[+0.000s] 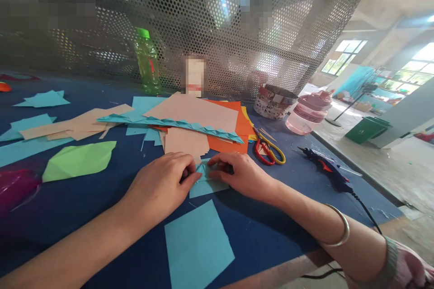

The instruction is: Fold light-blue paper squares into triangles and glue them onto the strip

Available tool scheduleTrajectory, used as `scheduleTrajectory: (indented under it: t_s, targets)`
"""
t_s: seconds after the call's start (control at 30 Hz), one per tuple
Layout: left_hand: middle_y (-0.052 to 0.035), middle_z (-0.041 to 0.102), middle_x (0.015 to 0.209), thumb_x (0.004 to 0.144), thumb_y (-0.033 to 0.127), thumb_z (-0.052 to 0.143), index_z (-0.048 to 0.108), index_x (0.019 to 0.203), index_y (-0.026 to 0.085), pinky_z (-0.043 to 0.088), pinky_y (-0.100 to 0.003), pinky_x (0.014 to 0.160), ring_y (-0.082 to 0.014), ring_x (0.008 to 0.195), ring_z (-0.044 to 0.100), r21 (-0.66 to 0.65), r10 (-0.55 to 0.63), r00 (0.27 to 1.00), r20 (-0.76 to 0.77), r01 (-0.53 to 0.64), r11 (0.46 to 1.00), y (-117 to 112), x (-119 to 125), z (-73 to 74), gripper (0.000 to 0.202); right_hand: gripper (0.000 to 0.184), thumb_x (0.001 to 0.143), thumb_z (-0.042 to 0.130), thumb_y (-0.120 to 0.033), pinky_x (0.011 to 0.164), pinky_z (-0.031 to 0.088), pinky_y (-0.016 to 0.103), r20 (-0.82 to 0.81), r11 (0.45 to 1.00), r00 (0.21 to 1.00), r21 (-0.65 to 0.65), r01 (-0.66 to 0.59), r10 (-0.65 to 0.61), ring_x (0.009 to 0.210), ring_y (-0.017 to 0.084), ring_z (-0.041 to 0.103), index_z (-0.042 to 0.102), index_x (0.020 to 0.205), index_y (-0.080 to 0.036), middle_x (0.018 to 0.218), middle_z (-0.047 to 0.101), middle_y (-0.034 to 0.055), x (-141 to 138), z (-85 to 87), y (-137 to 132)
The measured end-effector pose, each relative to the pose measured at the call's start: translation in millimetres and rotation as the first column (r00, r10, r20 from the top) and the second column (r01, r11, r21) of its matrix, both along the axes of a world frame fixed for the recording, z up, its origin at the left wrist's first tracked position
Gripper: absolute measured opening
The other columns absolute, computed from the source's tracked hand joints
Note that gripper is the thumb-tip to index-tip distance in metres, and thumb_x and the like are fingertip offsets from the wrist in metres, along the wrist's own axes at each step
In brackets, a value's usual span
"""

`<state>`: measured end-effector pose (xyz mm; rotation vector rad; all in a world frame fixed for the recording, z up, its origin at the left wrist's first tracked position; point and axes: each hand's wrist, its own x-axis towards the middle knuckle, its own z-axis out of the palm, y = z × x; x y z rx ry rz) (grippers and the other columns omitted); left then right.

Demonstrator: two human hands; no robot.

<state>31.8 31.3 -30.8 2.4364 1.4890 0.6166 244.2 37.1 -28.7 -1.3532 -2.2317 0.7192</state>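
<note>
A blue square (198, 246) lies nearest. Just beyond, the left hand (158, 185) and right hand (240, 174) hold closed grips on a folded blue paper (206, 187) on the table (84, 203). Scissors (255, 152) and a glue gun (325, 167) sit to the right; a paper stack (193, 115) lies farther off.

Craft workshop; coloured paper (191, 113); glue gun (322, 163)

A strip of blue desk (292, 172) runs toward the right edge between the red-and-yellow scissors (267, 152) and the dark blue hot glue gun (325, 167); stacked coloured paper sheets (193, 115) behind the small folded blue paper (206, 187) block the way to the back edge.
</note>
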Motion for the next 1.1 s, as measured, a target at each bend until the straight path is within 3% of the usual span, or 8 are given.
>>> scheduleTrajectory:
  t_s: [0.2, 0.4, 0.53, 0.67, 0.83, 1.1]
  targets:
    - [0.0005, 0.069, 0.073, 0.083, 0.041, 0.063, 0.07, 0.085, 0.024, 0.044, -0.028, 0.057, -0.0178, 0.065, 0.063, -0.054, -0.034, 0.993, 0.112, 0.04, 0.998, 5, -2, 0.8, 0.019, 0.01, 0.084, 0.071, -0.018, 0.061, 0.039, 0.022, -0.054, 1.0, 0.998, -0.001, 0.01, -0.01, 0.062, 0.01, 0.054, 0.068, 0.094, -0.019, 0.07, 0.063, -0.0035, -1, -1.4, -1]
    - [0.0022, 0.07, 0.069, 0.082, 0.042, 0.064, 0.068, 0.072, 0.024, 0.044, -0.026, 0.056, -0.0153, 0.059, 0.061, -0.159, -0.037, 0.978, 0.206, 0.071, 0.985, 6, -2, 2.3, 0.021, 0.014, 0.084, 0.07, -0.017, 0.064, 0.043, 0.023, -0.134, 1.0, 0.991, 0.008, -0.009, 0.01, 0.065, 0.01, 0.057, 0.065, 0.096, -0.02, 0.075, 0.065, -0.0031, -1, -7.3, -3]
    - [0.0031, 0.069, 0.068, 0.081, 0.04, 0.064, 0.067, 0.07, 0.023, 0.043, -0.027, 0.054, -0.0147, 0.056, 0.059, -0.16, -0.021, 0.974, 0.224, 0.058, 0.985, 4, 0, 4.7, 0.02, 0.024, 0.084, 0.071, -0.02, 0.068, 0.045, 0.024, -0.204, 1.0, 0.979, 0.005, -0.005, 0.006, 0.07, 0.011, 0.06, 0.06, 0.105, -0.02, 0.079, 0.066, -0.0028, -2, -7.6, -5]
    - [0.0037, 0.068, 0.065, 0.081, 0.038, 0.063, 0.067, 0.069, 0.024, 0.042, -0.027, 0.054, -0.0147, 0.055, 0.058, -0.143, -0.036, 0.973, 0.229, 0.07, 0.987, 3, 1, 6.5, 0.02, 0.011, 0.087, 0.071, -0.029, 0.066, 0.043, 0.023, -0.175, 0.999, 0.984, 0.049, -0.002, 0.01, 0.07, 0.011, 0.058, 0.065, 0.087, -0.019, 0.077, 0.067, -0.0015, -3, -7.0, -5]
    - [0.0035, 0.07, 0.07, 0.082, 0.037, 0.063, 0.068, 0.071, 0.024, 0.044, -0.027, 0.057, -0.0148, 0.059, 0.06, -0.153, -0.044, 0.968, 0.246, 0.083, 0.985, 2, 1, 6.9, 0.018, 0.01, 0.085, 0.071, -0.022, 0.073, 0.043, 0.023, -0.185, 0.987, 0.982, 0.162, 0.003, 0.028, 0.081, 0.013, 0.06, 0.064, 0.079, -0.018, 0.088, 0.067, 0.0012, -4, -7.7, -8]
    - [0.0041, 0.068, 0.067, 0.083, 0.035, 0.062, 0.069, 0.07, 0.022, 0.041, -0.026, 0.059, -0.0138, 0.06, 0.059, -0.172, -0.047, 0.968, 0.248, 0.092, 0.981, 2, 2, 7.1, 0.019, 0.01, 0.083, 0.065, -0.014, 0.064, 0.041, 0.019, -0.224, 0.994, 0.974, 0.108, 0.007, 0.018, 0.067, 0.009, 0.057, 0.061, 0.074, -0.018, 0.075, 0.066, -0.0033, -6, -8.1, -10]
